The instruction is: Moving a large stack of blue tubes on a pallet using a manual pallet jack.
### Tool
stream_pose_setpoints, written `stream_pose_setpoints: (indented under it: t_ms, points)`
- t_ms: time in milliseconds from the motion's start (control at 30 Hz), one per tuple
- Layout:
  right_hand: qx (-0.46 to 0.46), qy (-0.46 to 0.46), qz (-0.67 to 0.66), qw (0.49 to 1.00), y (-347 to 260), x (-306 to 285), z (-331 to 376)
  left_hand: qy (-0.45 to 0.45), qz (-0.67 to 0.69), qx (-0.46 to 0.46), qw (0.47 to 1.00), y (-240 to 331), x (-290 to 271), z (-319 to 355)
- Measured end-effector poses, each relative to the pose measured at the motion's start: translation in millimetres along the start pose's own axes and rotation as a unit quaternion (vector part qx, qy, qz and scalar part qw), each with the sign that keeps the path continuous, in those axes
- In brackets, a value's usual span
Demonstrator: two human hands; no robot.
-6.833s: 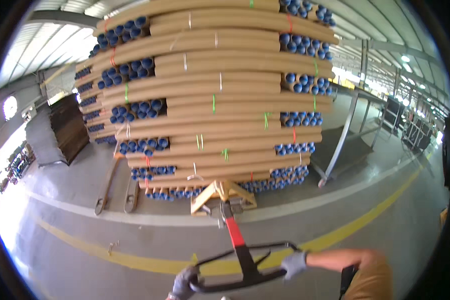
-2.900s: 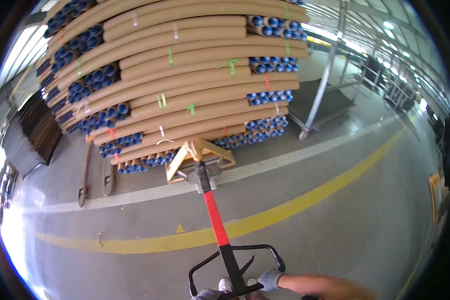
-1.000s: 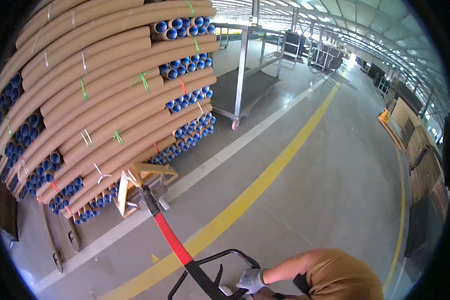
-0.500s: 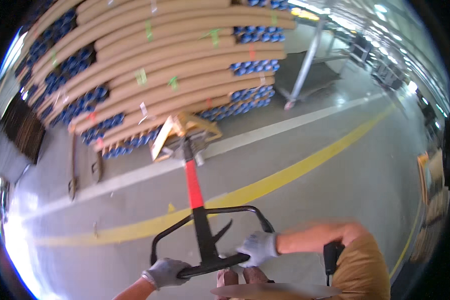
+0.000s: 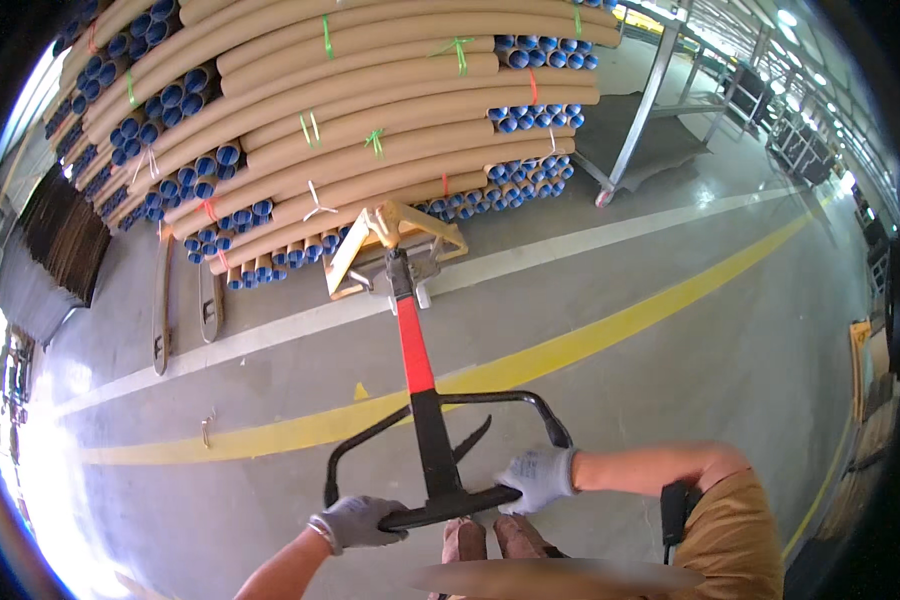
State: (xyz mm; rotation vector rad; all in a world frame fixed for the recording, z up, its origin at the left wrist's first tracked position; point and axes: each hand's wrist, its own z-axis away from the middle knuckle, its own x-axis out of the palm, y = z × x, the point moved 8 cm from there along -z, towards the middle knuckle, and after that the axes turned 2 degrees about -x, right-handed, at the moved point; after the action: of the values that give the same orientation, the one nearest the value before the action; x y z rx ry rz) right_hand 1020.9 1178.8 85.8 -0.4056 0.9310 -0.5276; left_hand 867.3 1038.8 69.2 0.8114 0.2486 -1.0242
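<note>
A pallet jack handle, black with a red shaft section, stands tilted toward me. My left hand, in a grey glove, is closed around the left end of its lower grip bar. The right hand, also gloved, is closed on that bar's right end. A curved black lever sticks out beside the shaft, with neither hand on it. At the shaft's far end, the yellow pallet jack body sits against a tall stack of long brown cardboard tubes with blue inner ends. Its forks are hidden.
Two long narrow metal bars lie left of the stack. Dark flat sheets are piled farther left. A metal-framed rack stands back right. Yellow and white floor lines cross ahead. Brown boards edge the right.
The whole scene has shifted right and slightly up in the picture, and it is sharper now. Both hands keep their hold on the grip bar, with no visible movement against the floor.
</note>
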Motion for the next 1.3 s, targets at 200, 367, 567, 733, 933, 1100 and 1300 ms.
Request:
stream_pose_setpoints:
  t_ms: [200,367,567,733,933,1100,1300]
  points:
    - [-0.055,0.089,0.013,0.994,6.4,60.1,-20.2,0.027,-0.032,0.015,0.999,-19.9,56.2,-14.3]
    - [0.067,0.032,0.061,0.995,59.5,187.0,-64.8,0.009,-0.039,-0.018,0.999,-79.9,182.8,-103.5]
    - [0.04,0.035,-0.014,0.998,22.6,71.9,-46.0,0.027,0.015,0.051,0.998,-20.9,22.9,-5.2]
    - [-0.001,0.039,0.028,0.999,-7.8,-7.4,-28.1,0.071,-0.012,0.057,0.996,-5.4,-43.0,24.2]
    - [0.026,0.053,0.025,0.998,19.5,129.4,-62.2,0.048,-0.021,-0.007,0.999,-46.4,95.7,-32.6]
    - [0.035,-0.012,0.036,0.999,42.4,206.0,-88.1,0.06,0.06,-0.056,0.995,-72.5,175.8,-59.4]
    - [0.011,0.04,0.008,0.999,-1.0,22.8,-15.7,0.008,-0.027,-0.022,0.999,-18.1,24.2,-2.5]
